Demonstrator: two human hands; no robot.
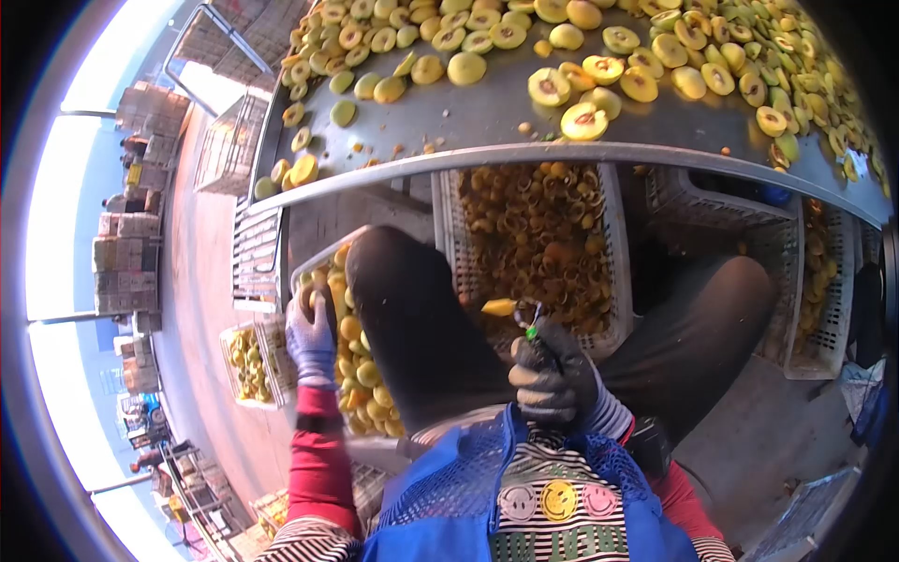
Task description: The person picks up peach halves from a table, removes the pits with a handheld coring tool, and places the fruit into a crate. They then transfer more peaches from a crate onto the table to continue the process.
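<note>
Pale concrete floor (201,290) spreads to the left of the metal table (421,122), with stacked crates (126,267) farther out on that side. Halved fruit (582,122) lies scattered over the table, thickest at its far side and right end.

Below the table's near edge, the right hand (554,375), gloved, is closed around the handle of a small tool (532,330) with a green part. At the tool's tip sits a yellow piece (501,307); whether it is stuck there or only lies against it, I cannot tell. Under the table, just beyond that tip, stands a scrap crate (615,248) full of brownish rings and bits.

Below the table's left part, the left hand (312,332) bends its fingers over the edge of a fruit box (323,257); I cannot tell whether it pinches a fruit.

The yellow piece could drop among the scraps if the tool tilts. A slipping grip could turn the tip toward a leg (417,318), since both legs flank it. Fruit at the table's near-left corner might roll off if knocked.
</note>
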